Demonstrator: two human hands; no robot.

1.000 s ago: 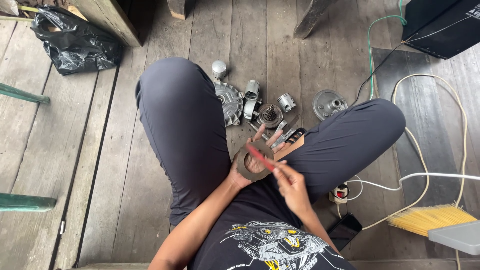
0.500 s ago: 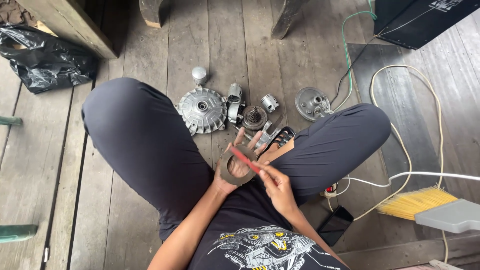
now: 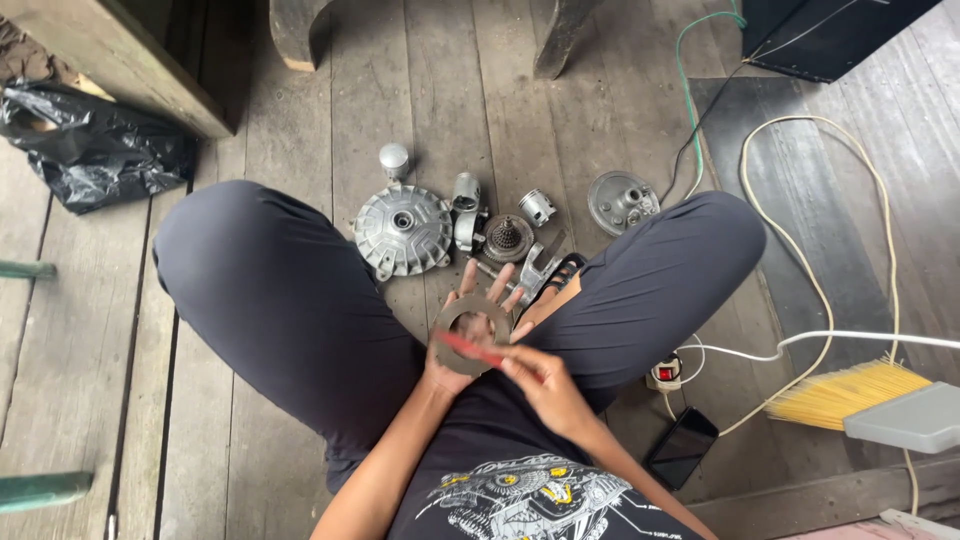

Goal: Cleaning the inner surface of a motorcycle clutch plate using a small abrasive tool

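Note:
I sit cross-legged on a wooden floor. My left hand [image 3: 455, 345] holds a flat grey metal ring [image 3: 449, 348] upright in front of my lap, fingers spread behind it. My right hand [image 3: 545, 385] pinches a thin red stick-like tool [image 3: 470, 349] whose tip lies across the ring's face. On the floor just beyond my hands lie several metal machine parts: a round finned hub cover [image 3: 403, 229], a small gear [image 3: 508, 237], a piston [image 3: 537, 207], a round cover plate [image 3: 621, 201] and a wrench [image 3: 535, 265].
A black plastic bag [image 3: 95, 150] lies at the left. A white cable [image 3: 830, 335], a green cable [image 3: 690, 90], a power plug [image 3: 664, 374] and a dark phone [image 3: 682, 447] sit at my right. A yellow-bristled broom [image 3: 850, 395] lies at the right edge.
The camera has tilted, so the parts on the floor show more fully. My hands have stayed on the ring and red tool, with the tool shifting slightly across the ring.

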